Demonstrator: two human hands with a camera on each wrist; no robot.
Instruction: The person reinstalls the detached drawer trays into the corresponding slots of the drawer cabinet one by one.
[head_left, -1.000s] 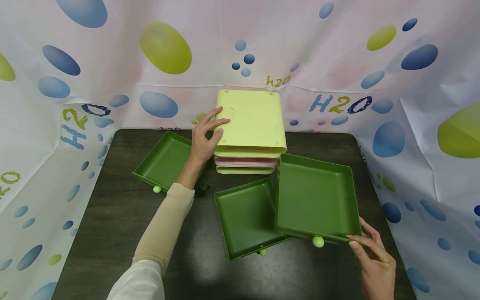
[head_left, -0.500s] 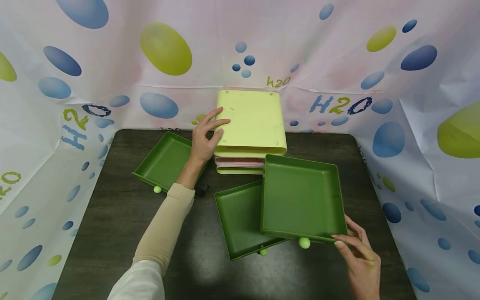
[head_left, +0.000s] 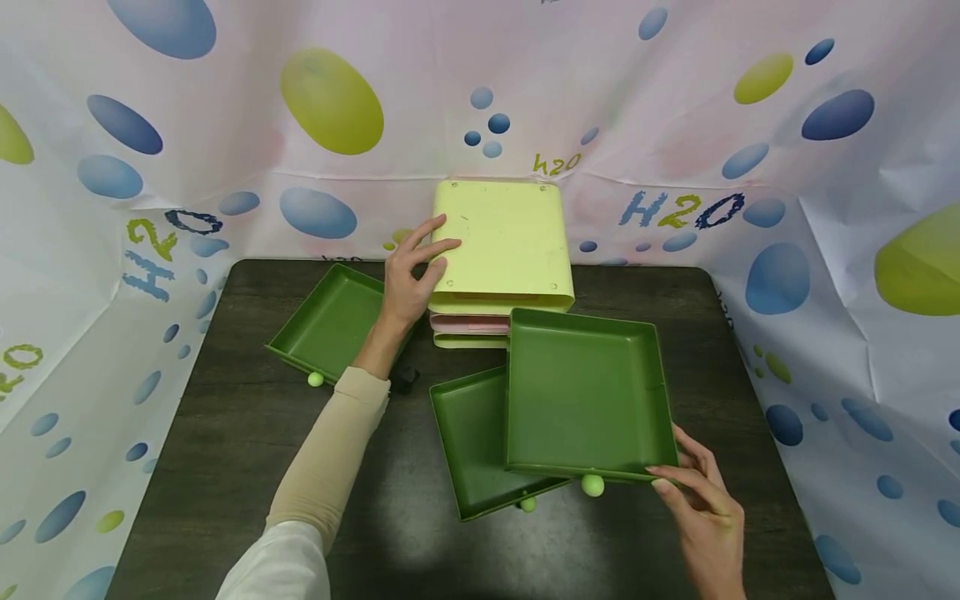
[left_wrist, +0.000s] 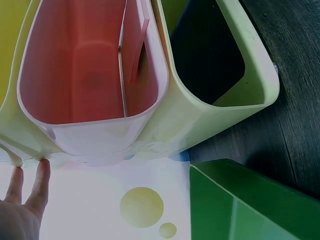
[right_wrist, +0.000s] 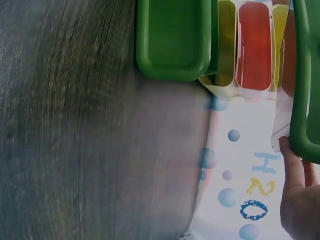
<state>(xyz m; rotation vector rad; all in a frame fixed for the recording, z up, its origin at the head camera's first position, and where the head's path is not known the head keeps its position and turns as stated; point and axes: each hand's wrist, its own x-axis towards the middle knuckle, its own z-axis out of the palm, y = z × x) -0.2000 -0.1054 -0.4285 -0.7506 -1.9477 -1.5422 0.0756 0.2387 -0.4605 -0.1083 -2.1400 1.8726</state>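
A stacked drawer cabinet [head_left: 502,242] of yellow and pink shells stands at the back middle. My left hand [head_left: 408,279] lies against its upper left edge, fingers extended over the top. In the left wrist view, the pink shell [left_wrist: 95,121] faces me with its front uncovered. With thumb and fingers my right hand [head_left: 708,517] pinches the front right corner of a green drawer [head_left: 585,392] with a round light-green knob [head_left: 592,485]. This drawer is raised and overlaps a second green drawer [head_left: 472,442] on the table. In the right wrist view, the held drawer [right_wrist: 304,100] appears edge-on.
A third green drawer [head_left: 326,321] lies angled on the dark table [head_left: 217,433] at the left, partly hidden by my left arm. Behind the cabinet and along both sides hangs a white sheet [head_left: 600,75] printed with coloured dots.
My right hand has carried the green drawer leftward, covering more of the second drawer and of the cabinet's lower front right. My left hand stays in place.
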